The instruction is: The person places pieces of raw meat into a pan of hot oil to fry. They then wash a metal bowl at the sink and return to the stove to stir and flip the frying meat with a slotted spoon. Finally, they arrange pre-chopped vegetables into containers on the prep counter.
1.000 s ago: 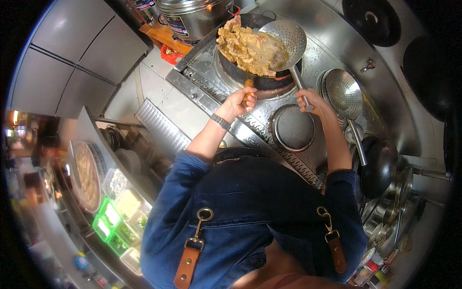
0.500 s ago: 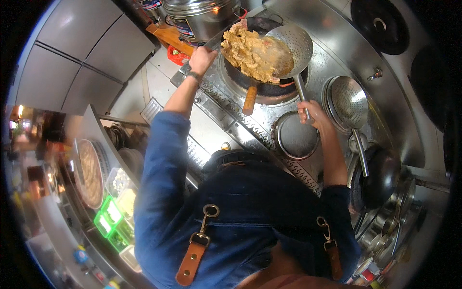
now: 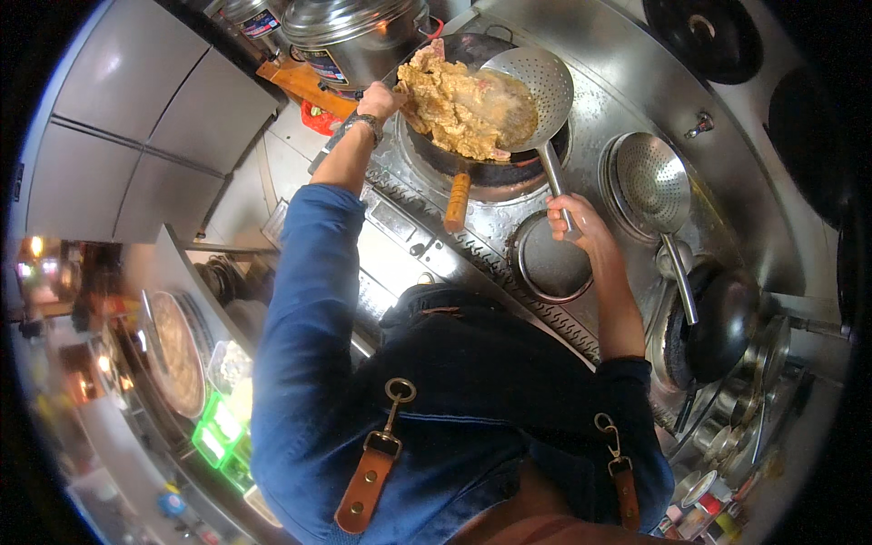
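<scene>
My right hand (image 3: 576, 218) is closed round the metal handle of a perforated skimmer (image 3: 545, 86). The skimmer's bowl touches the right side of a lumpy golden-brown heap of battered food (image 3: 454, 104), over a dark wok (image 3: 472, 47). At the heap's left edge, my left hand (image 3: 379, 102) is closed; what it grips is mostly hidden by the fingers and the food. A wooden handle (image 3: 458, 202) sticks out toward me from under the food, with neither hand on it.
A second skimmer (image 3: 651, 182) rests on stacked round pans at the right. Nearer stands a round lid-like disc (image 3: 550, 259) on the steel stove. A black wok (image 3: 722, 322) leans at the far right. A large steel pot (image 3: 354, 41) stands behind my left hand. Food trays (image 3: 218, 431) line the left counter.
The view has shifted slightly, so the stove and food sit a little further left and the cabinets lower. Both hands keep their grips, with the skimmer still against the food.
</scene>
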Action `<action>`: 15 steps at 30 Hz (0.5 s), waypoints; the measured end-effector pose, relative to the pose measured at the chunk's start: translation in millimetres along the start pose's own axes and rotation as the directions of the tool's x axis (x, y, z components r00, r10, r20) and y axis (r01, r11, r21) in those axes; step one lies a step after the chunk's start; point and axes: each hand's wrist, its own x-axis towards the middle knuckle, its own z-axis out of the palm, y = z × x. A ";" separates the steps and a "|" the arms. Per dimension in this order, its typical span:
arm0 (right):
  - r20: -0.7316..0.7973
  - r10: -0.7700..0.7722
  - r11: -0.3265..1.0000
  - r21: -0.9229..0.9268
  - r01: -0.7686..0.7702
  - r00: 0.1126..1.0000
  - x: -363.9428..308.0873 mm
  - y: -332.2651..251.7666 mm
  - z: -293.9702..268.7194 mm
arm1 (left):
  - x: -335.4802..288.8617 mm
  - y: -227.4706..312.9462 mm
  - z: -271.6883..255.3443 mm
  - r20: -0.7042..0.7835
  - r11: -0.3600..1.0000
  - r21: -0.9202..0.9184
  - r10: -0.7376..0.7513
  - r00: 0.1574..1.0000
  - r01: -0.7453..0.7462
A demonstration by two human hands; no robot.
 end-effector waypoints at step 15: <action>-0.135 -0.310 0.861 -0.458 0.218 0.941 -3.6 -12.7 12.6 | -23.3 8.1 -2.4 -0.105 0.990 -0.141 0.009 0.994 -0.023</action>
